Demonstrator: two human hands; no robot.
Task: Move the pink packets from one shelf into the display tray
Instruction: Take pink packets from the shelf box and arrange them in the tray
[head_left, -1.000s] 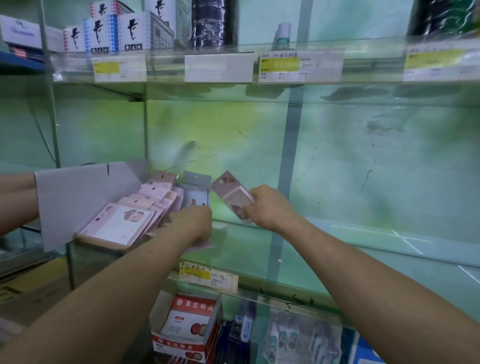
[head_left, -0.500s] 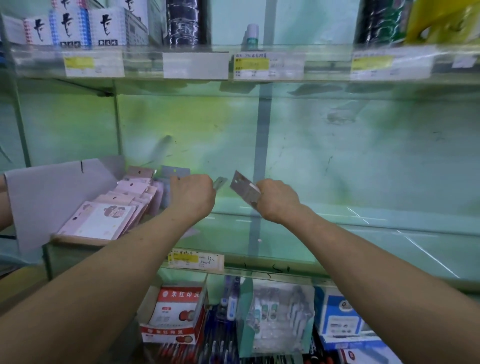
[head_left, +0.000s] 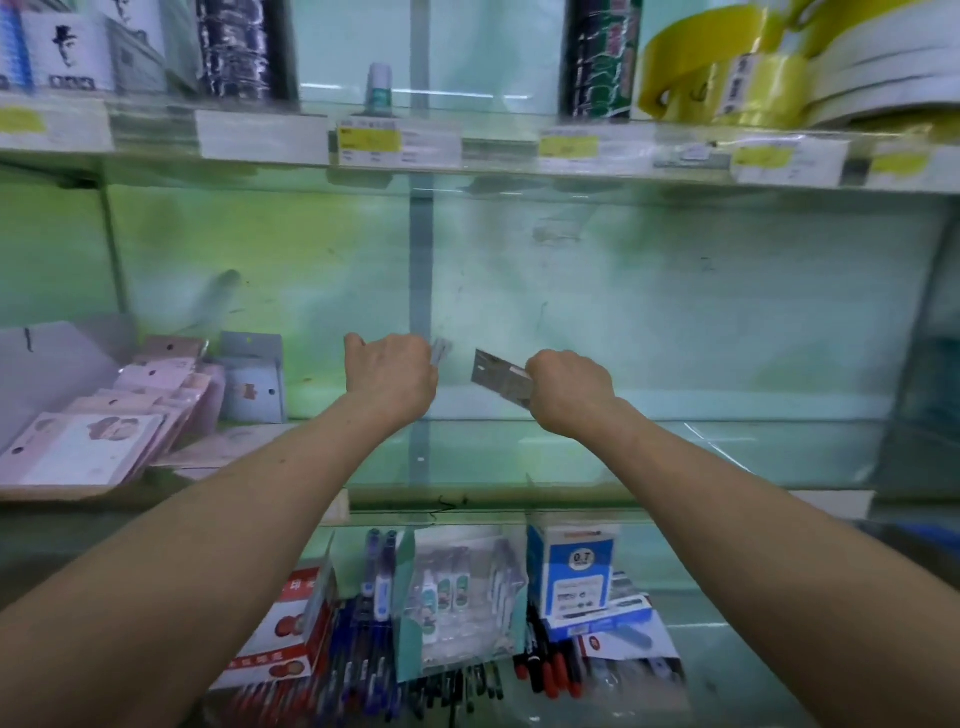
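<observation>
Two bare forearms reach forward across the glass shelf (head_left: 519, 462), and every place here is told from that shelf. Below its front edge, nearest the camera, stand a red box (head_left: 291, 623) and a blue box (head_left: 571, 571) marked 0.7, with loose pens (head_left: 363, 670) among them. Above the middle of the glass shelf both hands hang clear of it, backs to the camera. The left hand (head_left: 389, 379) has its fingers curled into the palm. Only the narrow end of a slim packet (head_left: 441, 352) shows past the knuckles on its right side, and how the fingers pinch it I cannot tell. Near it but apart, the right hand (head_left: 569, 395) has its fingers curled round the lower end of a tilted packet (head_left: 498, 376). This packet juts up and leftward out of the fist, its greyish back to the camera. At the left end of the glass shelf sits the display tray (head_left: 52, 364), with pink packets (head_left: 88, 447) lying overlapped in a row inside it. Behind the glass shelf rises a green wall (head_left: 675, 312). Above it an upper shelf (head_left: 498, 156) carries price labels (head_left: 397, 143) and yellow tape rolls (head_left: 727, 67)
</observation>
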